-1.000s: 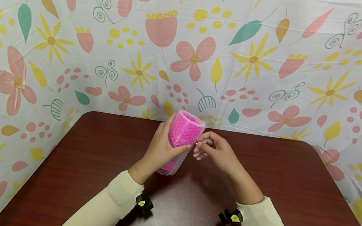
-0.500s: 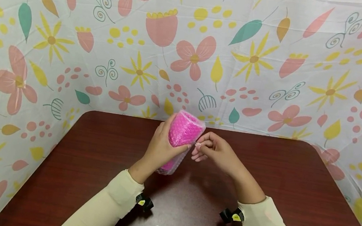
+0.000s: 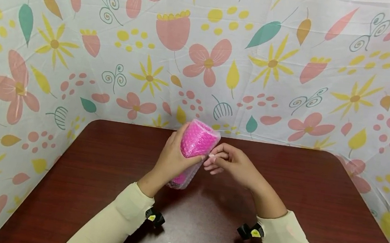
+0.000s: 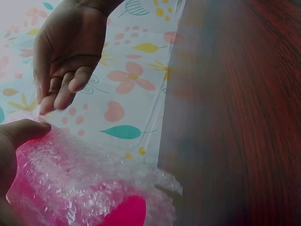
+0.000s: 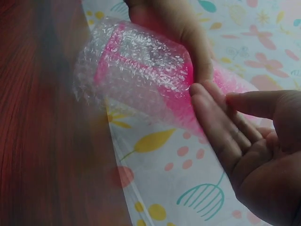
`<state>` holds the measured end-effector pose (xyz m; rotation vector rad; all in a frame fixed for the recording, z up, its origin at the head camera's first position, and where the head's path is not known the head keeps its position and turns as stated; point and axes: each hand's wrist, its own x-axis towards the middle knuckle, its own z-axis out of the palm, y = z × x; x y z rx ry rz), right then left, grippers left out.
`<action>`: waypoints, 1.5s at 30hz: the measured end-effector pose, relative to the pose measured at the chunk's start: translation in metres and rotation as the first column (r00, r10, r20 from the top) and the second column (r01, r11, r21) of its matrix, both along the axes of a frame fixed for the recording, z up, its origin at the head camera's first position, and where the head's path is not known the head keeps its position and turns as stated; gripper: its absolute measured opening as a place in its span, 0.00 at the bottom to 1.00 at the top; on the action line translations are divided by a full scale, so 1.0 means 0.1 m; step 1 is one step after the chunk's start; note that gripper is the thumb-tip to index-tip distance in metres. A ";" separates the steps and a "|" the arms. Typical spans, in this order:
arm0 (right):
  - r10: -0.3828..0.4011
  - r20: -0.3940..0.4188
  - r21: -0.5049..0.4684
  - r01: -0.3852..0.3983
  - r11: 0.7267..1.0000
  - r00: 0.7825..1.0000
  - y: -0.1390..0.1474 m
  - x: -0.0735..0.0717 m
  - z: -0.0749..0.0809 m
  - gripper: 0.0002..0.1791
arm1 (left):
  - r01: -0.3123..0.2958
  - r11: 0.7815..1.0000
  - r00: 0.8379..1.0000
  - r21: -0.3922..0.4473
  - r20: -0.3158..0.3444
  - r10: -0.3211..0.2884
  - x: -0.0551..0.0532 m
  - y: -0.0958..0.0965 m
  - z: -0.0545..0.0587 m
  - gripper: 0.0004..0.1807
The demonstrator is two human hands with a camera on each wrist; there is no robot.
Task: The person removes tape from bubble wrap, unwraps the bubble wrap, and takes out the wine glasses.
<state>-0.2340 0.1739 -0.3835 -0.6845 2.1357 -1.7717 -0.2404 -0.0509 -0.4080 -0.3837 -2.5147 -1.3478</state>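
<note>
Left hand grasps a tilted pink cylindrical object in bubble wrap over the far middle of the table; right hand has fingertips at its right edge, pinch indeterminable.

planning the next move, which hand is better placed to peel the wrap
Probably the right hand: its fingertips are close beside the wrap, while the left hand is busy gripping it.
</note>
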 end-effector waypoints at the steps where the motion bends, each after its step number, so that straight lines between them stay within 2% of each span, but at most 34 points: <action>1: -0.010 -0.002 0.002 0.010 1.000 1.000 0.00 0.00 0.00 0.12 | 0.001 1.000 1.000 0.003 0.004 -0.001 0.00 0.00 0.00 0.59; 9: 0.014 0.076 -0.067 -0.009 0.998 0.997 -0.04 0.02 -0.03 0.14 | 0.005 1.000 1.000 0.019 0.029 -0.006 -0.03 -0.02 0.00 0.58; 19: -0.051 0.012 -0.057 0.052 0.997 0.999 -0.09 0.01 -0.05 0.12 | 0.052 0.998 0.998 0.034 0.045 -0.053 -0.02 -0.01 0.02 0.59; 28: -0.016 0.021 -0.040 0.017 0.999 1.000 -0.07 0.01 -0.05 0.11 | 0.077 0.997 0.995 0.009 0.064 -0.078 -0.01 0.00 -0.01 0.61; 33: -0.002 0.026 -0.056 0.004 0.998 1.000 -0.04 0.00 -0.04 0.11 | 0.130 0.991 0.987 0.043 0.085 -0.133 -0.03 -0.02 -0.02 0.63; 35: 0.002 0.028 -0.059 0.000 0.998 1.000 -0.03 0.00 -0.03 0.11 | 0.165 0.983 0.981 0.078 0.091 -0.172 -0.04 -0.03 -0.03 0.62; 38: 0.008 0.022 -0.061 -0.006 0.998 1.000 -0.02 0.00 -0.03 0.12 | 0.186 0.973 0.975 0.133 0.097 -0.200 -0.06 -0.04 -0.02 0.59; 45: 0.054 -0.008 -0.088 -0.055 0.995 0.998 -0.01 -0.01 -0.03 0.12 | 0.152 0.971 0.984 0.184 0.066 -0.166 -0.06 -0.07 0.02 0.55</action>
